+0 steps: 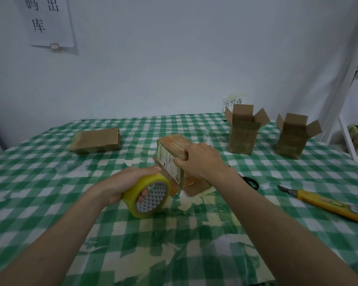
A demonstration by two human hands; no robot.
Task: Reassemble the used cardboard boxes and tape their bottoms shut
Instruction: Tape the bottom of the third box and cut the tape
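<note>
Dim, flat light; soft focus; edges bowed.

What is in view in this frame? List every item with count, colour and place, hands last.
tape roll: 1, yellow-clear, near centre, in the left hand
box being taped: 1, brown with white label, table centre, flaps down
flattened box: 1, brown, far left of table
upright open boxes: 2, brown, far right, flaps up
utility knife: 1, yellow, right edge
scissors: 1, black handles, partly hidden by right forearm
tablecloth: 1, green-white check
wall signs: 2, white, handwritten
shelf frame: 1, white, far right
left hand: grips tape roll
right hand: holds box top
</note>
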